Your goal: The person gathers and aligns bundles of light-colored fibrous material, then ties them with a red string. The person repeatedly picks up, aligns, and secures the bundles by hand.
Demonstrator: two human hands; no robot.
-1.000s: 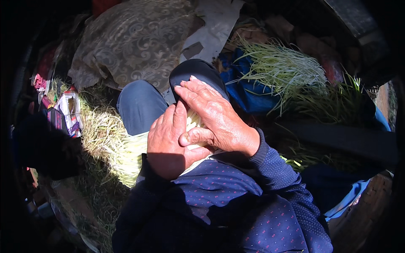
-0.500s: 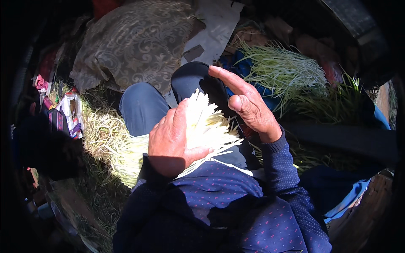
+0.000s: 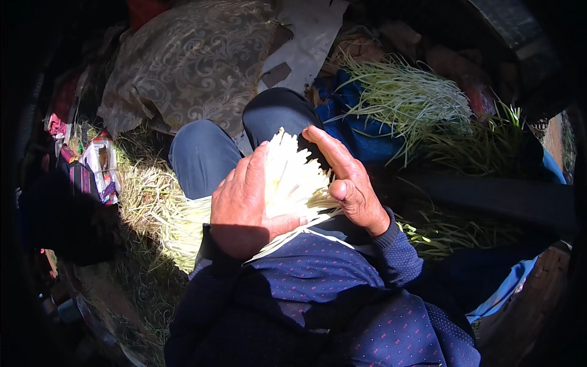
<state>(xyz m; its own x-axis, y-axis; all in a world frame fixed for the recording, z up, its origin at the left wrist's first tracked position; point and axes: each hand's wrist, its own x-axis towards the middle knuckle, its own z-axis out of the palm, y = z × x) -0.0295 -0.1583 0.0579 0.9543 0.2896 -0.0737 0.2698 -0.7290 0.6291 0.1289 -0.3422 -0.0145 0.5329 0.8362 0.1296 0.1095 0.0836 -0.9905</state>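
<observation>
A thick bundle of pale yellow-white chives (image 3: 292,174) lies across my lap, its even stalk ends fanned toward the right. My left hand (image 3: 240,200) is wrapped over the bundle, thumb stretched along its near side. Against those stalk ends rests my right hand (image 3: 350,180), held flat with the fingers straight and the thumb apart. The leafy part of the bundle trails off to the left, beyond my left wrist. What lies under my left palm is hidden.
Loose green chives (image 3: 422,98) are heaped on a blue plastic sheet (image 3: 373,137) at the far right. Dry straw-like trimmings (image 3: 147,196) lie on the left. A patterned grey cloth (image 3: 195,61) spreads beyond my knees. A dark beam-like edge (image 3: 489,199) runs along the right.
My right hand has moved left and down, from beside the bundle onto the stalk ends. The left hand keeps its hold on the chives, almost unmoved.
</observation>
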